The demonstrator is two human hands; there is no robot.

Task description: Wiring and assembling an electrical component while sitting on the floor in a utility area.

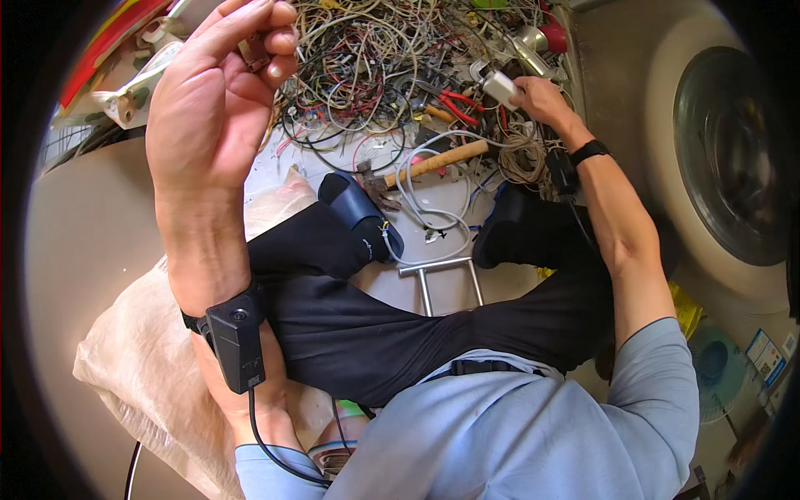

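My left hand (pixel 215 112) is raised at the upper left, palm toward me. Its fingers curl over a small brownish, shiny piece (pixel 253 53), too covered to name. At the upper right, my right hand (pixel 543 102) grips a white rectangular plug-like block (pixel 502 88) by its near end. Close below that block lie red-handled pliers (pixel 460 108) on the floor. A hammer (pixel 437 162) with a wooden handle rests between my feet and the cables. A loop of pale grey cable (pixel 408 187) runs over its handle.
A heap of tangled wires (pixel 367 62) covers the floor ahead. A front-loading washing machine (pixel 725 158) stands at my right. A pale woven sack (pixel 158 367) lies at my left. Between my legs is a metal stool frame (pixel 436 267). A silver canister with a red end (pixel 533 50) sits at the heap's edge.
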